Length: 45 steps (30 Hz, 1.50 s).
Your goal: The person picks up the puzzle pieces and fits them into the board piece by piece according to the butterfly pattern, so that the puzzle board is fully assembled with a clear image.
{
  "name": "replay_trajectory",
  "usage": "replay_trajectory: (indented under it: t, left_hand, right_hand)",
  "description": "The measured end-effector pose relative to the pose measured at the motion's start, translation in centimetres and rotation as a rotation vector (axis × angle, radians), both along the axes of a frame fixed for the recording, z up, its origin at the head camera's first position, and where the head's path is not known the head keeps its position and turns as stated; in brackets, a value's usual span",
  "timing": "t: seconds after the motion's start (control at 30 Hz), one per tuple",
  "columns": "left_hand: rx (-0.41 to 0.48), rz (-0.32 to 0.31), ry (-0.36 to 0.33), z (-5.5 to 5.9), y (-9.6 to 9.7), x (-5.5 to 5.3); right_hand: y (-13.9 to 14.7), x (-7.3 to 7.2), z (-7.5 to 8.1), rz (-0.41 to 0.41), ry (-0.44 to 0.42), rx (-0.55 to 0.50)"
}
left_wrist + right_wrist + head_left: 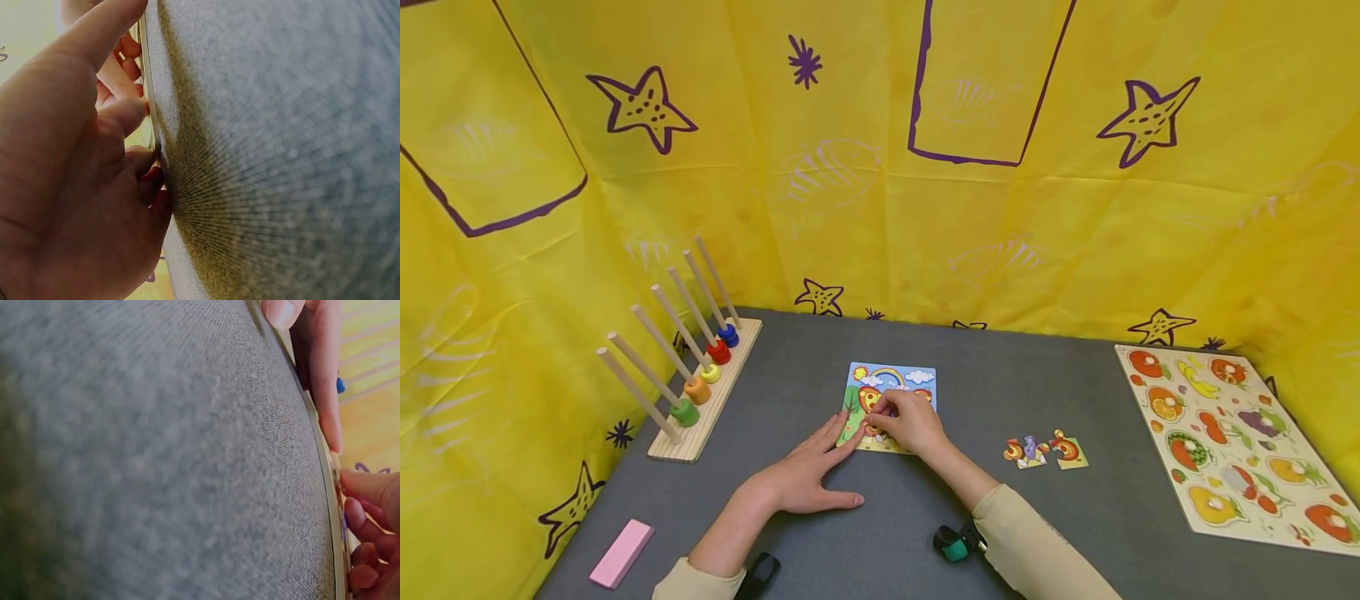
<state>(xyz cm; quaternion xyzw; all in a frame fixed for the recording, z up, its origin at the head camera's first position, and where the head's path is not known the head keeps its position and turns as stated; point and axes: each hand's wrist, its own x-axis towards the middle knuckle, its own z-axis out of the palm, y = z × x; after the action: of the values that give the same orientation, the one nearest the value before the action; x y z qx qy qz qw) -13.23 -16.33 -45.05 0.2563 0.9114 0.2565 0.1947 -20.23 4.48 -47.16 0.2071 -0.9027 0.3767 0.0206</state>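
A small square jigsaw puzzle (917,377) with a rainbow, sun and clouds lies on the grey table. My left hand (805,475) reaches flat to its lower left corner, fingers straight and thumb spread, the index fingertip touching the picture. Over the middle of the puzzle is my right hand (910,421), thumb and index finger brought together at a puzzle piece that they mostly hide. The right wrist view shows the right thumb (365,483) low at the puzzle's surface, beside the left fingertip. Two loose puzzle pieces (1028,452) (1067,450) lie to the right.
At the left stands a wooden peg rack (700,450) with coloured rings on upright pegs. A pink block (622,554) lies at the front left. On the right is a fruit board (1217,442). A yellow patterned cloth (865,233) rises behind the table.
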Motion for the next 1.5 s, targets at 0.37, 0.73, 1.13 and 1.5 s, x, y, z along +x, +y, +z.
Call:
replay_trajectory:
  t: [0.37, 0.73, 1.13, 1.5]
  left_hand:
    - [0.008, 0.009, -0.018, 0.0, 0.0, -0.1]
    - [0.012, -0.013, -0.015, 0.1, 0.0, -0.1]
    - [0.006, -0.014, 0.0, 0.4, 0.3, -0.3]
    - [-0.032, -0.023, 0.136, 0.5, 0.5, -0.5]
  right_hand:
    - [-0.1, 0.0, 0.2, -0.017, -0.044, 0.046]
    - [-0.3, -0.1, 0.6, -0.048, -0.107, 0.103]
    - [-0.7, -0.7, 1.0, -0.106, -0.12, 0.223]
    - [0.5, -1.0, 0.8, 0.027, -0.168, 0.105]
